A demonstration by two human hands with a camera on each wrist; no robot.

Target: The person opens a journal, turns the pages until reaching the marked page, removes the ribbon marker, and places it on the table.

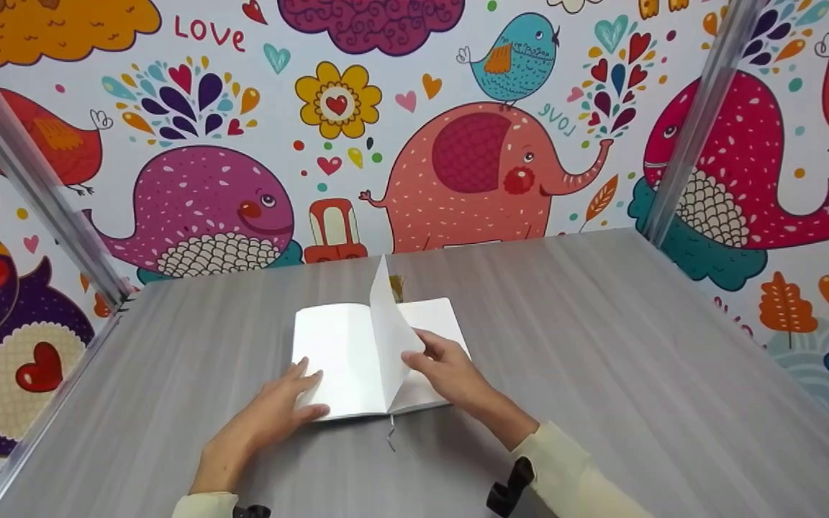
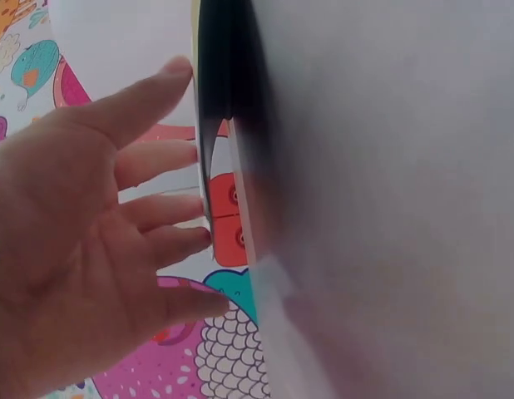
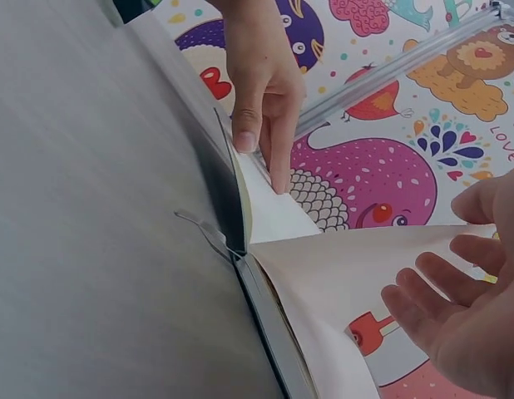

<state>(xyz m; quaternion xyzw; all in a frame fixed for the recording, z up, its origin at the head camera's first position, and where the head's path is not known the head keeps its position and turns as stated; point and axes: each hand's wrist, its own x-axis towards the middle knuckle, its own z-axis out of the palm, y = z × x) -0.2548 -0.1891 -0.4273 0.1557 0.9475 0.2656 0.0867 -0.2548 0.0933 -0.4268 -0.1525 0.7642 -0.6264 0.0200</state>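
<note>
An open notebook (image 1: pixel 335 345) with blank white pages lies on the table, a thin ribbon bookmark (image 1: pixel 391 435) hanging out at its near edge. One page (image 1: pixel 389 345) stands raised from the spine, bowed toward the right. My right hand (image 1: pixel 450 370) pinches that page by its outer edge, thumb in front and fingers behind. In the right wrist view, the right hand (image 3: pixel 473 291) has the page passing between thumb and fingers. My left hand (image 1: pixel 281 406) rests at the lower left edge of the notebook, fingers spread and fairly straight on the left page.
The grey wood-grain table (image 1: pixel 565 324) extends on both sides of the notebook. A small yellowish thing (image 1: pixel 396 288) shows partly behind the raised page. Cartoon-printed walls (image 1: pixel 342 165) with metal corner posts (image 1: pixel 695 129) enclose the table. A black strap (image 1: pixel 509 487) hangs at the right sleeve.
</note>
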